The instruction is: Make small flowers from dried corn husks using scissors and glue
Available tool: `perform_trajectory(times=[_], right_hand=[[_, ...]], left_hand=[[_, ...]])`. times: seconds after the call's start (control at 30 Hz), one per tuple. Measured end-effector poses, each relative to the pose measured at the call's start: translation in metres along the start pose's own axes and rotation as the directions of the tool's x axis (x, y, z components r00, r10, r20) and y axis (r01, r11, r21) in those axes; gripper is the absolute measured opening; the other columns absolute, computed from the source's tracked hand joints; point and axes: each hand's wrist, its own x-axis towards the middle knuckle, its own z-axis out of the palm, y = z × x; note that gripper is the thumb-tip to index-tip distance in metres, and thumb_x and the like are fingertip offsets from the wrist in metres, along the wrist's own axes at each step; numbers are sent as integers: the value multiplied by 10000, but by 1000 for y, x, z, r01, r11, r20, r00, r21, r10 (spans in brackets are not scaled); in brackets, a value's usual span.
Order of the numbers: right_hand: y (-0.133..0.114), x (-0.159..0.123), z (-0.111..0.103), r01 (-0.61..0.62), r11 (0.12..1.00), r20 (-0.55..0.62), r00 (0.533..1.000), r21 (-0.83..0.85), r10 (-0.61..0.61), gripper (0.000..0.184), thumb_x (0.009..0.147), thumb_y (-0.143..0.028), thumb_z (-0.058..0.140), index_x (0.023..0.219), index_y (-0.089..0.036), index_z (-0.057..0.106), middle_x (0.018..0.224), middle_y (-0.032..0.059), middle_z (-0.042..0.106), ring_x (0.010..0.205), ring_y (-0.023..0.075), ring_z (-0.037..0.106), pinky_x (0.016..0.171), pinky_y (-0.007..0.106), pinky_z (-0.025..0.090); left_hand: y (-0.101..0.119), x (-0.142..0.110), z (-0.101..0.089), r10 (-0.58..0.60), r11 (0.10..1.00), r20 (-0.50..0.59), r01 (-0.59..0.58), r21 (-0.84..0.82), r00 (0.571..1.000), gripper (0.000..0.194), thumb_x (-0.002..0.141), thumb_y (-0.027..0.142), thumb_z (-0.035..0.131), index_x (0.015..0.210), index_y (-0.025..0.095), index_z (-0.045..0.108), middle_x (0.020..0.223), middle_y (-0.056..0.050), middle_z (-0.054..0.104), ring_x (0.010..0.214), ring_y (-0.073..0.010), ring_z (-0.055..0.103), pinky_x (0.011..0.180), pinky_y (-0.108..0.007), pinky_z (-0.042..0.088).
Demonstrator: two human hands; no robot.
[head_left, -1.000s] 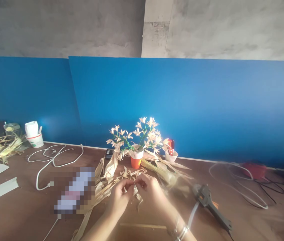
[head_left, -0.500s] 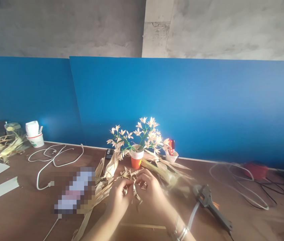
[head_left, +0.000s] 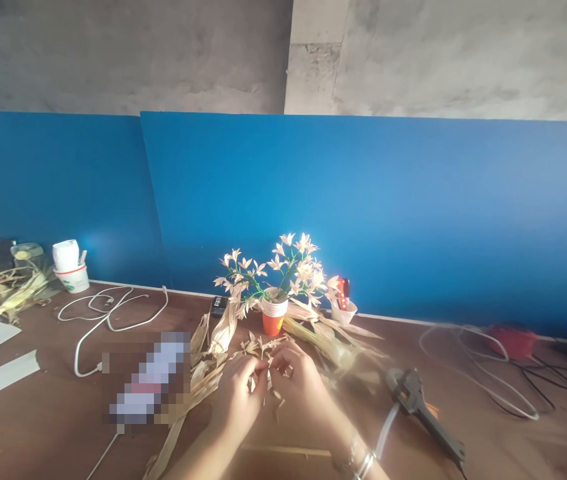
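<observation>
My left hand (head_left: pixel 239 390) and my right hand (head_left: pixel 297 377) meet fingertip to fingertip over the table, both closed in a pinch. Between them is a small pale piece of corn husk, mostly hidden by the fingers. Small cut husk pieces (head_left: pixel 252 345) lie just beyond my hands, and a few scraps (head_left: pixel 277 401) lie below them. Behind stands an orange and white paper cup (head_left: pixel 274 319) with husk flowers (head_left: pixel 307 270) on green stems. Long dry corn husks (head_left: pixel 223 330) lie left of the cup, and more husks (head_left: pixel 321 337) lie to its right.
A glue gun (head_left: pixel 426 413) rests right of my right hand. A blurred-out phone-like object (head_left: pixel 151 380) lies left, near a white cable (head_left: pixel 81 347). A small white cup (head_left: pixel 343 313) holds a red-handled tool. Farther left are a white tub (head_left: pixel 72 279) and a husk pile (head_left: pixel 13 293).
My hands stay almost in place, fingertips drawn slightly closer together. The pale husk piece between them shows less than before. The view has shifted very slightly.
</observation>
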Motion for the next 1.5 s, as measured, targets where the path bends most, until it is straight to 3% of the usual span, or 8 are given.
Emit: perform_trajectory(times=[0.17,0.4,0.57,0.67,0.8,1.03,1.27,1.5], right_hand=[[-6,0,-4,-18,999,15,1000,46,17,108,704,-85,518,673,-181,557,843,19,597,735,140,529,656,254,407],[-3,1,-7,-9,1000,24,1000,24,9,119,666,-70,515,617,-179,514,814,18,581,724,141,526,648,252,401],[-2,2,-7,-41,999,19,999,-15,41,111,633,-70,504,599,-175,514,727,1,567,680,133,512,619,244,381],[-3,2,-9,-91,995,40,995,27,90,78,648,-100,522,634,-169,554,674,-14,560,642,122,489,589,235,364],[-5,2,-9,-213,956,106,975,201,195,51,667,-145,540,665,-155,589,603,-31,544,573,102,462,540,224,342],[-5,3,-7,-279,842,183,959,462,217,89,698,-224,582,639,-158,574,591,-10,601,560,107,530,557,234,418],[-1,4,-7,-245,852,160,968,463,192,99,710,-217,615,652,-152,567,572,-24,573,541,100,521,545,234,404],[11,3,-2,-119,923,132,988,366,76,199,756,-223,637,943,-153,654,590,-48,541,539,94,479,530,226,382]], left_hand=[[3,0,-2,17,1000,-25,-17,-20,1000,175,856,157,486,835,189,657,733,-50,681,694,-204,642,632,-298,494],[0,3,-2,239,971,-62,-237,28,969,206,854,88,479,839,195,655,777,-55,670,760,-218,599,669,-333,472],[-2,2,-1,237,970,-40,-234,66,971,173,841,95,503,783,185,639,756,-54,652,756,-223,579,664,-339,448],[-2,1,0,181,983,-42,-181,13,983,168,832,109,496,765,185,631,746,-50,646,749,-220,579,674,-338,446],[1,1,1,-16,976,-8,14,-217,1000,141,835,184,506,765,191,629,746,-41,653,726,-199,595,680,-310,466],[4,4,2,-265,787,141,298,-539,954,213,796,385,598,727,187,635,659,-5,634,599,-150,545,576,-236,429],[1,5,6,-325,672,200,374,-639,924,323,732,486,670,738,163,648,629,-5,628,567,-141,540,547,-235,417],[0,7,7,-410,485,296,481,-730,863,307,668,430,750,737,145,660,594,6,635,564,-127,553,562,-231,421]])
